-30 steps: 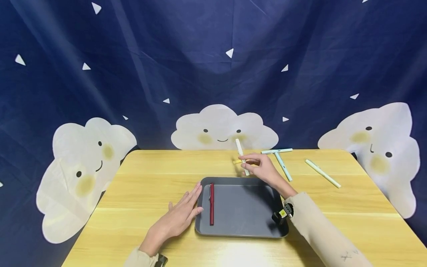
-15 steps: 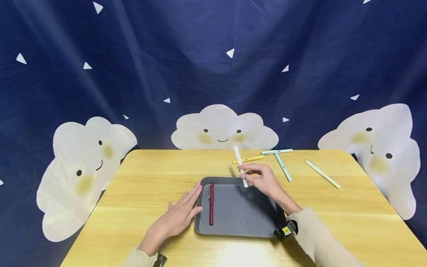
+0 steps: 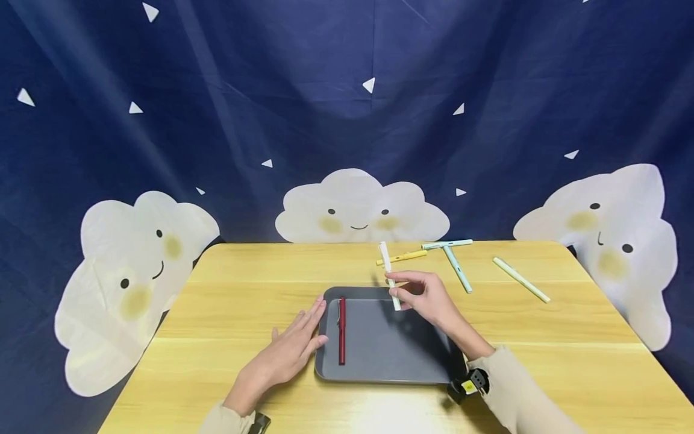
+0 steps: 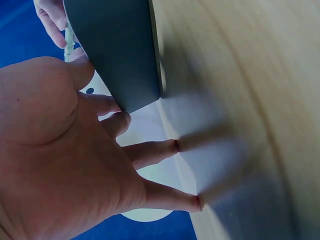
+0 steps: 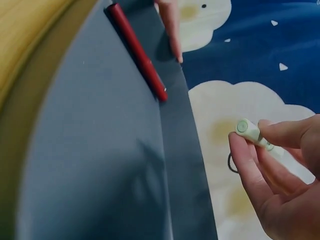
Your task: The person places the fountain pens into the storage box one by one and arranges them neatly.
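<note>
In the right hand (image 3: 428, 296): white pen (image 3: 387, 264), pinched between thumb and fingertips toward its near end, longer part free beyond the grip. Position of white pen: just left of the right palm, raised over the far edge of the tray (image 3: 385, 364). Long axis: pointing away from the body, far end slanted slightly left; level or tipped, cannot tell. State of left hand (image 3: 284, 355): fingers mostly extended, set against the tray's left wall, two fingertips down on the table (image 4: 270, 65), nothing in the grasp. Immediately right of the left fingers: red pen (image 3: 341, 334), lying in the tray, axis almost straight away from the body. Governing relation, as judged: small angle between both pens, plus height of white pen over the tray; amount of clearance, cannot tell. Nearer hand to white pen: right. Nearer hand to red pen: left. Beyond the right hand, on the table: yellow pen (image 3: 410, 255); beyond and to its right, two blue pens (image 3: 458, 269); farther right, green pen (image 3: 521, 279).
</note>
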Demonstrator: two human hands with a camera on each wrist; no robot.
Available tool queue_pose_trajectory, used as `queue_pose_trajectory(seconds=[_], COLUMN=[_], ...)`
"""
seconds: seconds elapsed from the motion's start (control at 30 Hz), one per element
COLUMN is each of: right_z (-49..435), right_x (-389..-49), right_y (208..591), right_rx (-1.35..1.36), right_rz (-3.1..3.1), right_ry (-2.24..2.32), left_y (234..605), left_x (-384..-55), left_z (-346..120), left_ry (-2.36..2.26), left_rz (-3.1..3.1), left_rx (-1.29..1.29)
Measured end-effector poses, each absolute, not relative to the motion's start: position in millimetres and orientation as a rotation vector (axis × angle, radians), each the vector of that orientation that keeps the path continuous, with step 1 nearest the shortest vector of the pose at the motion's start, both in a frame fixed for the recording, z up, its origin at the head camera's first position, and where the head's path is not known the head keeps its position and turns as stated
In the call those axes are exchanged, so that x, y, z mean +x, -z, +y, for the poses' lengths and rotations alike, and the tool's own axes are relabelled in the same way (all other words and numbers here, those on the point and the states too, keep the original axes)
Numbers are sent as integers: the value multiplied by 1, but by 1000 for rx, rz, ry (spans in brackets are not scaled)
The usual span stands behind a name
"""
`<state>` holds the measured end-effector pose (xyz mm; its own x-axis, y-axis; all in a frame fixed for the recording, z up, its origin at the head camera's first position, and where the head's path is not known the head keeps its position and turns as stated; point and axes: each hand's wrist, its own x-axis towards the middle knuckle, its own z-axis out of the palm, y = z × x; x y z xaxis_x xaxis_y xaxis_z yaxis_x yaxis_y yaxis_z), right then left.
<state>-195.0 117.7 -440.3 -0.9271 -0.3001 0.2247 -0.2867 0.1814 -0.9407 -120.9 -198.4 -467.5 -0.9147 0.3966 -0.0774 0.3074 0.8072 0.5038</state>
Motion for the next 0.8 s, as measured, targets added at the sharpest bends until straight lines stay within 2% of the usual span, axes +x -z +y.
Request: queue_pose_trajectory(seconds=[0.8], right_z=[117], right_x=[-152], right_y=[444], right_rx=[-591], right_rz=[2411], right_ry=[1993], left_y=[467], left_x=[-121], left_z=[-199], left_ry=[-736], left_rz=[2810], left_rx=[570])
